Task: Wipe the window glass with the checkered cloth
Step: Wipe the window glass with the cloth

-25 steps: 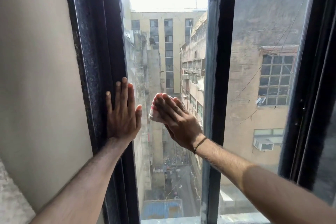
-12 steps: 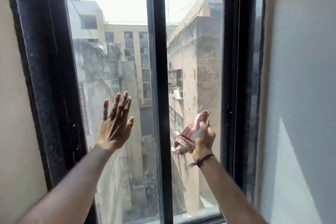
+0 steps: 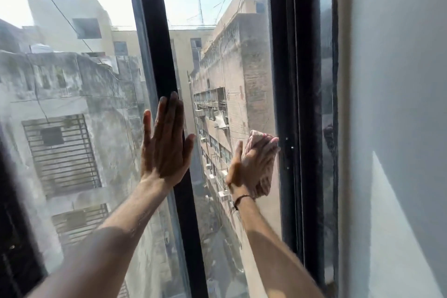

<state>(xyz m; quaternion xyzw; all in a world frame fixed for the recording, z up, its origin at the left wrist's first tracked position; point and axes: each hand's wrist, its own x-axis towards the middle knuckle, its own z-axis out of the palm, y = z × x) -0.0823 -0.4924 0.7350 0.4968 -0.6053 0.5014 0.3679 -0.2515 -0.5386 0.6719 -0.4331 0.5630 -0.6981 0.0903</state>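
Since half a second ago, the right hand has gone from holding the checkered cloth loosely off the pane to pressing it flat on the window glass, low in the right pane and just beside the dark right frame; the left hand has shifted from the left pane onto the black middle bar, fingers together and flat, holding nothing. The cloth sits folded under the right palm and fingers, at centre right of the picture. I judge the wiping of this pane is only starting: the left pane looks hazy and streaked, and the upper part of the right pane is not yet reached.
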